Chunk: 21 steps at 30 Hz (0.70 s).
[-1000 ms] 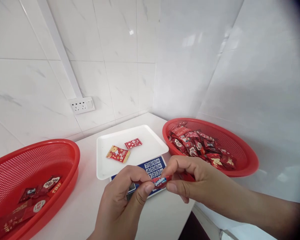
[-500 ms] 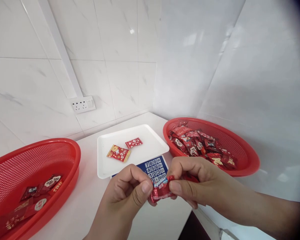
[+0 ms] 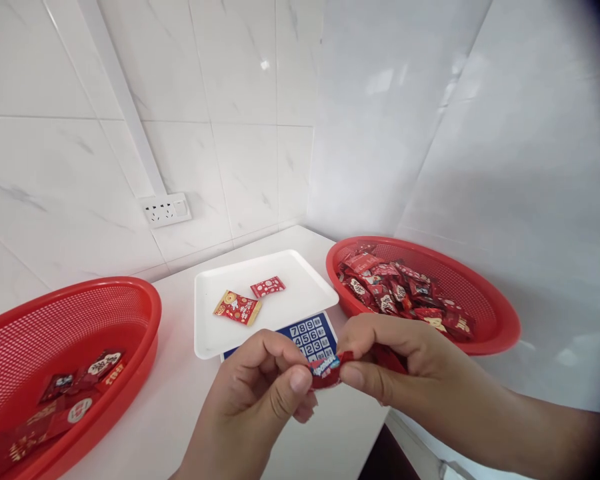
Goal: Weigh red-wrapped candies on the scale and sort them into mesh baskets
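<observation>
A small red wrapped candy (image 3: 325,375) with blue-and-white lettering is held between both hands, over the front of a keypad. My left hand (image 3: 257,393) pinches the candy's left end with thumb and forefinger. Its right end is pinched by my right hand (image 3: 405,357), and more red wrapper (image 3: 390,360) shows under that palm, its kind hidden. Behind the hands, a red-and-gold snack packet (image 3: 237,307) and a smaller red packet (image 3: 268,287) lie apart on a white tray (image 3: 290,303). The blue number keypad (image 3: 307,337) of a scale sits at the tray's front, partly covered by my fingers.
On the right stands a red perforated basket (image 3: 500,313) heaped with red-wrapped sweets (image 3: 397,287). Another red basket (image 3: 145,313) at left holds several red packets (image 3: 75,400). A white table (image 3: 180,393) carries these, against tiled walls with a socket (image 3: 166,209).
The candy has tilted between my fingers, so its lettered face now looks narrower and curved. My left hand has shifted slightly right. Baskets, tray and packets stay put.
</observation>
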Motion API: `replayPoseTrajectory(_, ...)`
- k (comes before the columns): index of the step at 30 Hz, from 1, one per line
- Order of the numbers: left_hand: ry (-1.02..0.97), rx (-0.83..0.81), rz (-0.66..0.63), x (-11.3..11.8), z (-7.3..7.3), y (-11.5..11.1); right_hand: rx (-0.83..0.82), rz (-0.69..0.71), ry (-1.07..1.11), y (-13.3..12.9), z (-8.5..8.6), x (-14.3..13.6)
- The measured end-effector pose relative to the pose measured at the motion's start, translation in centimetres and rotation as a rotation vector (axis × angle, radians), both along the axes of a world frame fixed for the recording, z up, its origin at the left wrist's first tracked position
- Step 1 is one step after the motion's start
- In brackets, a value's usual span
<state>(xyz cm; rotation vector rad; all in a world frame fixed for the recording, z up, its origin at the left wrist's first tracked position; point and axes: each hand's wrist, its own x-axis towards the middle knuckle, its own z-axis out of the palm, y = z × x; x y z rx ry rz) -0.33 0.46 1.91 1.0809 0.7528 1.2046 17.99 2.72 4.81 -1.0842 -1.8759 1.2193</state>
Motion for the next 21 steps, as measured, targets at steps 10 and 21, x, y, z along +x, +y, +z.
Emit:
replayPoseTrajectory(10,0.252,0.457,0.183,-0.29,-0.22,0.06,0.024,0.047,-0.048,0.11,0.04,0.73)
replayPoseTrajectory(21,0.455,0.759,0.249,-0.7,-0.62,0.09,-0.306,0.134,0.009,0.54,0.61,0.45)
